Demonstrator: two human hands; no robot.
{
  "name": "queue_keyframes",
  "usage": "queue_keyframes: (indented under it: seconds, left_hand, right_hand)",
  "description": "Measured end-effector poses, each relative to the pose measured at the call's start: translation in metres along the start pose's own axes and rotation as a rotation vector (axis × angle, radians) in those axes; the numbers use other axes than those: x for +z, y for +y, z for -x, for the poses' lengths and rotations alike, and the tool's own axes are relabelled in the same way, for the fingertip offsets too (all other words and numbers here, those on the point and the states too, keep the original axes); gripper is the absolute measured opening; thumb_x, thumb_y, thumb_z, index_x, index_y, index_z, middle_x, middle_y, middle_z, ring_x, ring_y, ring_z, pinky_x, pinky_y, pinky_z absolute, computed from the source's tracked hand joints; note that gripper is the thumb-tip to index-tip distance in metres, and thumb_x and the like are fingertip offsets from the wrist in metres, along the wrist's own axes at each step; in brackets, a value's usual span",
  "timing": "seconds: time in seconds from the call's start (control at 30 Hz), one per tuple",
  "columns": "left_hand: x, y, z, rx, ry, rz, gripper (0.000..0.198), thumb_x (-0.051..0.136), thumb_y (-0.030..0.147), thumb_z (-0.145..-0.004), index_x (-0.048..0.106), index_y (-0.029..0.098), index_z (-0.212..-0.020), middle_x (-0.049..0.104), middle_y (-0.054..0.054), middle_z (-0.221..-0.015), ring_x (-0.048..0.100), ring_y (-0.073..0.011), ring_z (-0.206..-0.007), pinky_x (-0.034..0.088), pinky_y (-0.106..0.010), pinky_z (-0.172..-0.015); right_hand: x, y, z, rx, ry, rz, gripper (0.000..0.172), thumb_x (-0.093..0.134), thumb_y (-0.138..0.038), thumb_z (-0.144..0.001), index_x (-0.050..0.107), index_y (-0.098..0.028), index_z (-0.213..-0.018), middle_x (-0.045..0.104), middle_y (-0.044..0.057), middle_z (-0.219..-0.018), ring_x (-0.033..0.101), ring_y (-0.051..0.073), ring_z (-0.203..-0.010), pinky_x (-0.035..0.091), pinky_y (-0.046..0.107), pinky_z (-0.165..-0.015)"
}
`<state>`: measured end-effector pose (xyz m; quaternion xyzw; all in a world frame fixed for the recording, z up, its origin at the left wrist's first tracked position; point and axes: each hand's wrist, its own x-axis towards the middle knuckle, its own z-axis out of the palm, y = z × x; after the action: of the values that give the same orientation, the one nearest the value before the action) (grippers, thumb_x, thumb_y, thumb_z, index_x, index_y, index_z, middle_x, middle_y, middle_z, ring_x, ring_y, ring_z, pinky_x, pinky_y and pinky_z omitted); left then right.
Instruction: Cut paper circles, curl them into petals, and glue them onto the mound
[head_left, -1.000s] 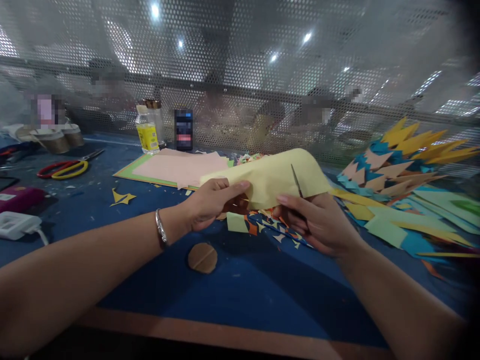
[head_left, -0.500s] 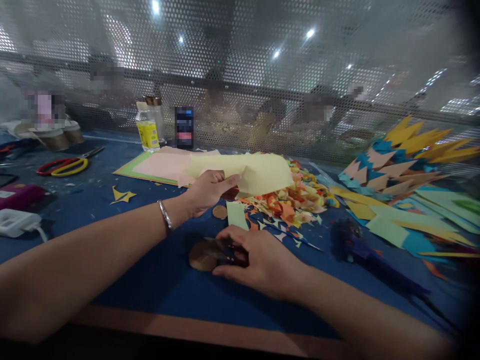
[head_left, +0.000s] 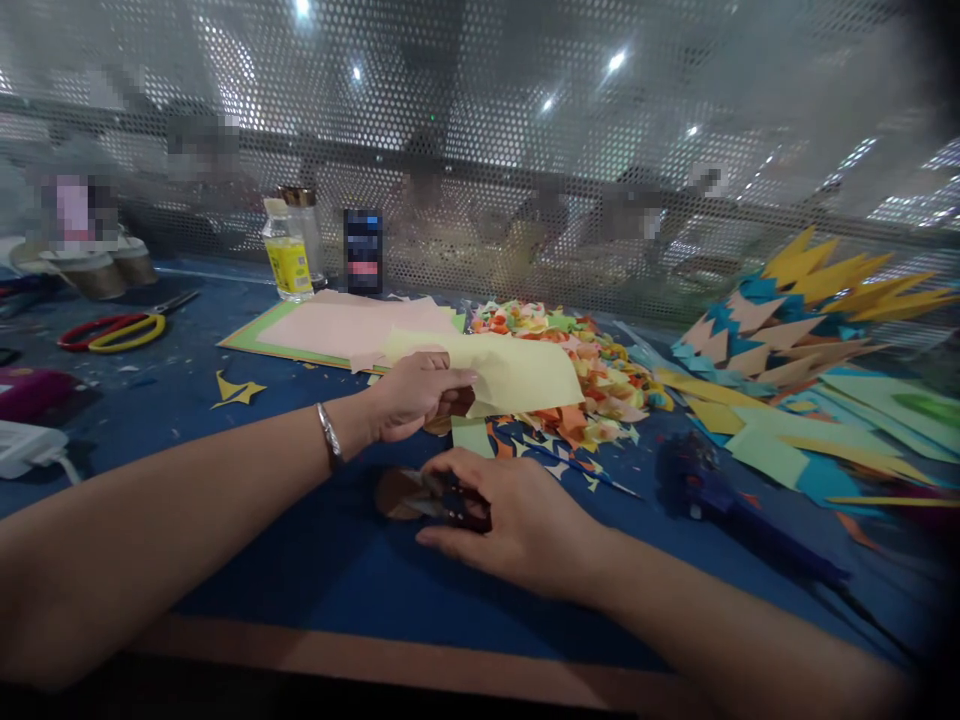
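Observation:
My left hand (head_left: 420,395) pinches the near edge of a pale yellow sheet of paper (head_left: 525,375) between thumb and fingers, holding it up over the table. My right hand (head_left: 517,510) is closed around the dark handles of a small pair of scissors (head_left: 424,483). Their blades point left and look parted. Beneath the blades lies a round brown disc (head_left: 394,497), partly covered by them. A second brown disc (head_left: 437,426) shows only in part below my left hand. Between the hands, a light green paper piece (head_left: 472,437) rests on the table.
Behind the yellow sheet is a heap of coloured paper scraps (head_left: 615,375). Stacked sheets (head_left: 315,335) lie left of it, with red-and-yellow scissors (head_left: 124,330) farther left. At right are a glue gun (head_left: 750,520) and a spiky paper piece (head_left: 780,320). Bottle (head_left: 287,255) and phone (head_left: 364,250) stand behind.
The yellow sheet has dropped lower toward me, uncovering more of the scrap heap. The scissors have shifted slightly up and now hide more of the brown disc. The view has turned a little.

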<state>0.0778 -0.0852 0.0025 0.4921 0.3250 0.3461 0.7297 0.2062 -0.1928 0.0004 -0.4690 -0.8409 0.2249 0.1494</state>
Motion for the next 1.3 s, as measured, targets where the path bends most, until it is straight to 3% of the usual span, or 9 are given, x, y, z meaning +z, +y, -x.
queue_keyframes:
  seconds: [0.1, 0.2, 0.43, 0.63, 0.7, 0.83, 0.93, 1.03, 1.3]
  left_hand:
    - [0.0, -0.002, -0.001, -0.008, 0.008, -0.001, 0.02, 0.056, 0.008, -0.084, 0.049, 0.013, -0.065, 0.06, -0.001, -0.058, 0.061, -0.0096, -0.055, 0.048, -0.024, -0.063]
    - [0.001, -0.001, -0.001, -0.017, 0.0, -0.004, 0.023, 0.06, 0.009, -0.081, 0.048, 0.013, -0.062, 0.058, 0.0, -0.054, 0.058, -0.0085, -0.052, 0.047, -0.022, -0.059]
    - [0.005, 0.002, 0.002, -0.058, 0.001, 0.02, 0.014, 0.062, 0.009, -0.08, 0.056, 0.011, -0.068, 0.063, -0.003, -0.061, 0.059, -0.0078, -0.054, 0.045, -0.02, -0.056]
    - [0.005, 0.002, 0.003, -0.113, 0.014, 0.019, 0.005, 0.066, 0.011, -0.078, 0.062, 0.01, -0.075, 0.064, -0.004, -0.064, 0.059, -0.0076, -0.055, 0.045, -0.021, -0.058]
    - [0.004, 0.002, 0.004, -0.108, 0.015, 0.029, 0.009, 0.067, 0.012, -0.076, 0.061, 0.011, -0.07, 0.063, -0.002, -0.062, 0.057, -0.007, -0.053, 0.043, -0.02, -0.056]
    - [0.002, 0.002, 0.005, -0.109, 0.026, 0.037, 0.024, 0.062, 0.015, -0.079, 0.055, 0.013, -0.056, 0.056, 0.002, -0.049, 0.051, -0.0063, -0.044, 0.04, -0.02, -0.05]
    - [0.003, 0.003, 0.006, -0.17, -0.02, 0.09, 0.024, 0.05, 0.017, -0.086, 0.064, 0.012, -0.067, 0.066, -0.003, -0.061, 0.061, -0.0106, -0.056, 0.048, -0.024, -0.062]
    - [0.003, 0.003, 0.006, -0.203, -0.099, 0.144, 0.031, 0.042, 0.019, -0.089, 0.069, 0.008, -0.08, 0.072, -0.01, -0.074, 0.066, -0.0155, -0.068, 0.051, -0.029, -0.074]
    - [0.0, 0.003, 0.007, -0.215, -0.078, 0.187, 0.029, 0.044, 0.021, -0.086, 0.069, 0.007, -0.082, 0.07, -0.012, -0.071, 0.066, -0.0179, -0.067, 0.049, -0.035, -0.082]
  right_hand:
    - [0.003, 0.0, -0.003, -0.009, -0.008, 0.026, 0.051, 0.062, -0.05, -0.08, 0.057, -0.019, -0.12, 0.068, 0.003, -0.08, 0.061, 0.017, -0.067, 0.038, 0.025, -0.059]
    - [0.004, 0.0, -0.005, 0.008, -0.008, 0.05, 0.042, 0.06, -0.045, -0.082, 0.059, -0.019, -0.116, 0.068, 0.002, -0.079, 0.06, 0.016, -0.065, 0.036, 0.025, -0.056]
    - [0.004, -0.001, -0.007, 0.045, 0.016, 0.037, 0.047, 0.063, -0.049, -0.078, 0.058, -0.021, -0.115, 0.068, 0.002, -0.078, 0.059, 0.016, -0.064, 0.033, 0.024, -0.054]
    - [-0.002, 0.0, -0.002, 0.041, 0.031, -0.009, 0.035, 0.061, -0.042, -0.079, 0.06, -0.021, -0.107, 0.068, 0.001, -0.075, 0.058, 0.015, -0.062, 0.035, 0.024, -0.053]
    - [-0.007, 0.005, 0.002, 0.067, 0.099, -0.021, 0.037, 0.061, -0.043, -0.08, 0.059, -0.022, -0.11, 0.068, 0.0, -0.074, 0.058, 0.015, -0.06, 0.036, 0.024, -0.053]
    - [-0.021, 0.026, 0.008, 0.17, 0.379, 0.013, 0.044, 0.061, -0.049, -0.079, 0.056, -0.025, -0.116, 0.067, 0.0, -0.071, 0.058, 0.016, -0.057, 0.04, 0.025, -0.053]
    - [-0.029, 0.041, 0.007, 0.225, 0.482, 0.069, 0.044, 0.062, -0.049, -0.079, 0.056, -0.024, -0.114, 0.067, 0.001, -0.07, 0.06, 0.017, -0.058, 0.043, 0.027, -0.056]
    - [-0.031, 0.049, 0.005, 0.243, 0.489, 0.119, 0.042, 0.062, -0.049, -0.079, 0.056, -0.023, -0.112, 0.066, 0.001, -0.07, 0.061, 0.018, -0.059, 0.043, 0.027, -0.057]
    - [-0.031, 0.048, 0.005, 0.243, 0.478, 0.099, 0.043, 0.061, -0.049, -0.079, 0.057, -0.022, -0.112, 0.067, 0.001, -0.069, 0.06, 0.018, -0.057, 0.041, 0.027, -0.054]
